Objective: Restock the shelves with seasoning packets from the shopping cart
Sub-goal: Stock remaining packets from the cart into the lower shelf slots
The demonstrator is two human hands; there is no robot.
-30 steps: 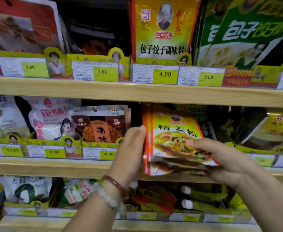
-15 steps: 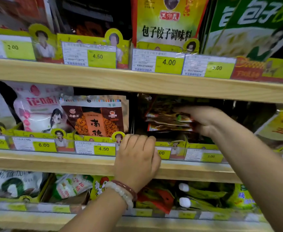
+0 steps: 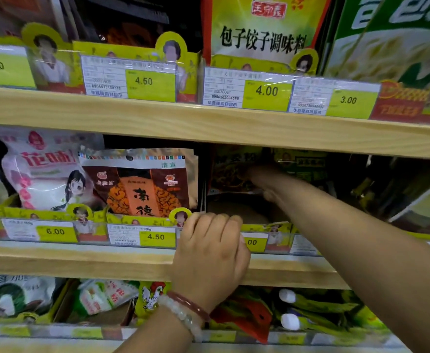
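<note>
Head view: the left hand point(image 3: 210, 253) curls its fingers over the middle shelf's front edge point(image 3: 81, 263). Deep inside, the right hand point(image 3: 253, 175) touches the seasoning packets point(image 3: 230, 171); its grip cannot be told.

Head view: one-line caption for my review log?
Right hand reaches deep into the middle shelf among seasoning packets; left hand grips the shelf edge.

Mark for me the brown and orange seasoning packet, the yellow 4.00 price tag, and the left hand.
Brown and orange seasoning packet point(image 3: 142, 189): head view, orange centre panel.
Yellow 4.00 price tag point(image 3: 267, 91): head view, printed number.
Left hand point(image 3: 210, 253): head view, back of hand.
</note>
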